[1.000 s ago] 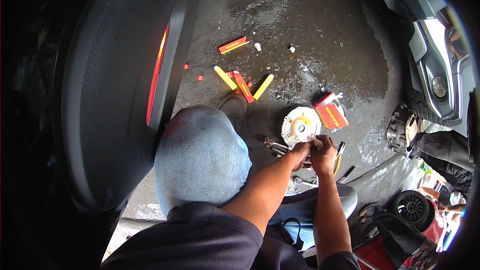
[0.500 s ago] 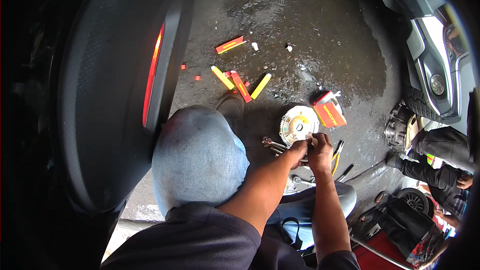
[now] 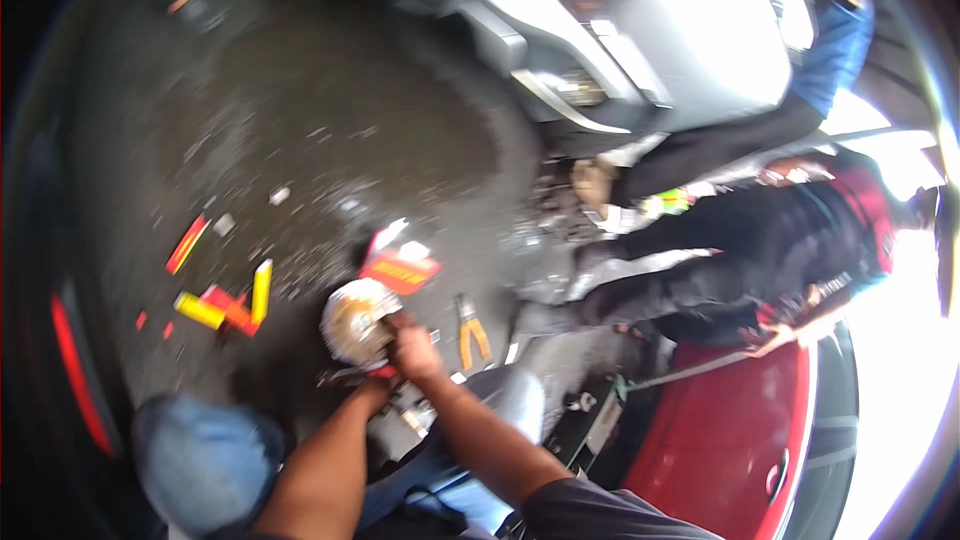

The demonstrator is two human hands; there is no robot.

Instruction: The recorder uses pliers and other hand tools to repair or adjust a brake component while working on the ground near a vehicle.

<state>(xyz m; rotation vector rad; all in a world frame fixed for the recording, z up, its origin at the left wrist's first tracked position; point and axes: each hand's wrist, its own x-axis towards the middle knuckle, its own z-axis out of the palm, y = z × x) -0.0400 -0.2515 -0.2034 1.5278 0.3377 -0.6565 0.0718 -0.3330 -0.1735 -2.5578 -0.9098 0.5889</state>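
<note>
A round metal disc with a toothed rim (image 3: 355, 322), like a flywheel, is low in front of me, smeared by motion. My right hand (image 3: 412, 348) is at its near right edge with the fingers curled in; what they grip is too blurred to make out. My left hand (image 3: 375, 392) is just below the disc, and its fingers are hidden. Beside it shows something small and red (image 3: 382, 371). Pliers with yellow-orange handles (image 3: 468, 330) lie to the right of my right hand. An opened red box (image 3: 403, 270) lies just beyond the disc.
Red and yellow cartons (image 3: 232, 310) lie on the wet, dark floor at left. My bent knee (image 3: 205, 465) is at lower left. People in dark trousers (image 3: 690, 265) are at right, near a red car (image 3: 735, 430). A silver-white vehicle front (image 3: 560, 40) is at the far side.
My view has swung to the right, so the floor things appear farther left and the people and red car show more. Both hands stay by the disc.
</note>
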